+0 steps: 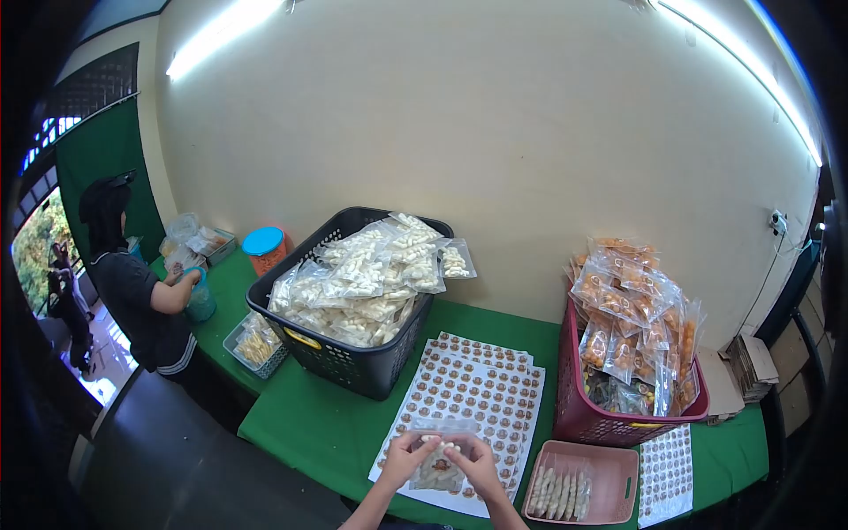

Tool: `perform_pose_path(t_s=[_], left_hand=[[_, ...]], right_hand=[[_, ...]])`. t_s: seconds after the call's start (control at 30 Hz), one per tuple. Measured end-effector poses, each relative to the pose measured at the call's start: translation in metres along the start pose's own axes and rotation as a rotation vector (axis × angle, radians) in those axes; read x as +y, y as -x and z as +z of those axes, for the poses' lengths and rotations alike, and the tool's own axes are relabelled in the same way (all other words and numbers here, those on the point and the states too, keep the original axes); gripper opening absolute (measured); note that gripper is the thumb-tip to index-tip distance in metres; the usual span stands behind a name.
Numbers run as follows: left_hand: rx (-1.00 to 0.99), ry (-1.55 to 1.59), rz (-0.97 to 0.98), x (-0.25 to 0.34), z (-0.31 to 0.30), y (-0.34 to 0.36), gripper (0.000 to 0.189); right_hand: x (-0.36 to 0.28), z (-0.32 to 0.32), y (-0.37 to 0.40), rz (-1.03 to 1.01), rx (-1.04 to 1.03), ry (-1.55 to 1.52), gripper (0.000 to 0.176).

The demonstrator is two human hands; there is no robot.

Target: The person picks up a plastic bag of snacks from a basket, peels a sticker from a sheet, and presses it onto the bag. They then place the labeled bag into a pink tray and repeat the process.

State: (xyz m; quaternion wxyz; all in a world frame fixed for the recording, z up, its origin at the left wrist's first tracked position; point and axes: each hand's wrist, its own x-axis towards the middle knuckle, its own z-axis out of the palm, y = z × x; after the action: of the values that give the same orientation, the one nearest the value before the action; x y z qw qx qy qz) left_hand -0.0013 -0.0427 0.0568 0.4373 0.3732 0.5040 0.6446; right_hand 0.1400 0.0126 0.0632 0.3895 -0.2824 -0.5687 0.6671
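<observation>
My left hand (pixel 408 459) and my right hand (pixel 478 465) both grip a clear plastic bag of white snack pieces (pixel 436 478), one at each side near its top. Fingers and thumbs are closed on the plastic. A round brown sticker (pixel 441 465) shows on the bag's front. Beneath the bag lie white sheets of round brown stickers (pixel 468 389), spread on the green table. To the right of my right hand, a pink tray (pixel 609 495) holds several filled bags (pixel 562 491) lying in a row.
A black basket (pixel 353 367) heaped with white snack bags (pixel 367 274) stands left. A maroon basket (pixel 609 430) of orange snack bags (pixel 618 300) stands right, with another sticker sheet (pixel 666 473) beside it. Farther left are a grey basket (pixel 256 349), a blue-lidded tub (pixel 265 247) and a person (pixel 141 283).
</observation>
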Motion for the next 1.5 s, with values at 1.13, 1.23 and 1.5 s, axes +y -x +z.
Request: perform_pose_path(t_s=[1.13,1.23,1.5], left_hand=[[0.178,-0.237,0.271,0.024,0.016,0.02,0.01],[0.249,-0.288,0.267,0.029,0.008,0.025,0.012],[0.201,-0.219,0.115,0.012,-0.025,0.026,0.015]], right_hand=[[-0.019,0.017,0.002,-0.054,0.167,-0.136,0.003],[-0.011,0.018,0.001,-0.086,0.2,-0.191,0.003],[0.0,0.027,-0.007,-0.079,0.226,-0.181,0.006]])
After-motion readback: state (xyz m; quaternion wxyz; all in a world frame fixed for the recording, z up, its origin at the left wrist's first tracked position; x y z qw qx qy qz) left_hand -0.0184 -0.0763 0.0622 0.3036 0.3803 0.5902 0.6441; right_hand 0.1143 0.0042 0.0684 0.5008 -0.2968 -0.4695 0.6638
